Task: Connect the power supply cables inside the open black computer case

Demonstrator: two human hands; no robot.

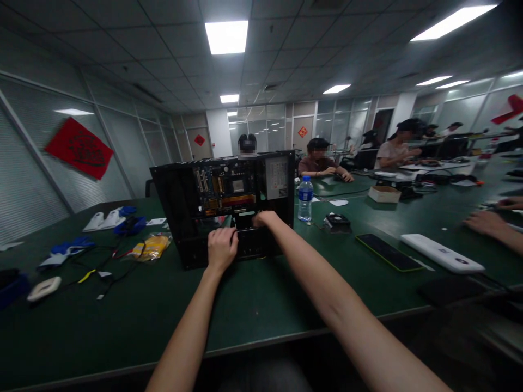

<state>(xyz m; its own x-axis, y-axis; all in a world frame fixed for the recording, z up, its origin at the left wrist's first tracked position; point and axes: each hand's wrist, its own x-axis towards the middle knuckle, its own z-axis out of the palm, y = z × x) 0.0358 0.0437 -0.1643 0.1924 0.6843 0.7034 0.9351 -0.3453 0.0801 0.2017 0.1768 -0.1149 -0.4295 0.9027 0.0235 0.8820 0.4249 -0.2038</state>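
A black computer case stands upright on the green table, its open side facing me. Inside it show a motherboard with several slots and a power supply at the upper right. My left hand is closed over the case's lower front rail, fingers curled inward. Reaching past that rail, my right hand is inside the lower right of the case with its fingers bent downward. The fingertips of my right hand are hidden, and whatever they hold is too dark to make out.
A water bottle stands just right of the case, near a cooling fan. Farther right lie a black phone-like slab and a white device. Gloves, cables and a yellow packet lie left. Other people sit around the table.
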